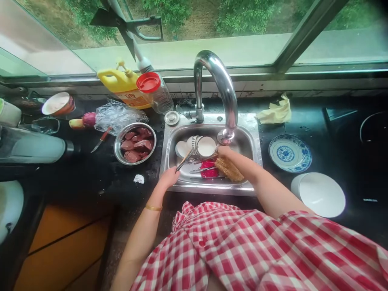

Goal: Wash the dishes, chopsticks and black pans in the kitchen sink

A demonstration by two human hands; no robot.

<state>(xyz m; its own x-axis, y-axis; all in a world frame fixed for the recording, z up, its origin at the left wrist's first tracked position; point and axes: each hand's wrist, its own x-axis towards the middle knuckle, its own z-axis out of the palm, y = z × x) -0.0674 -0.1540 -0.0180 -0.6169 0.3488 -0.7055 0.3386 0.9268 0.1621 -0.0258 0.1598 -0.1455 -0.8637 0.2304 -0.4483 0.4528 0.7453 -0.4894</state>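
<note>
One head-worn camera — near, above the sink [209,188], facing down and forward to the window [281,58].

2 bare arms [268,188] outstretched — left hand [170,177] curled, right hand [224,151] farther forward

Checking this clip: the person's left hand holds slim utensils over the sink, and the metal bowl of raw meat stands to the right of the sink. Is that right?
Not quite: the metal bowl of raw meat stands to the left of the sink, as the head view shows. The left hand does hold slim utensils over the sink.
</note>
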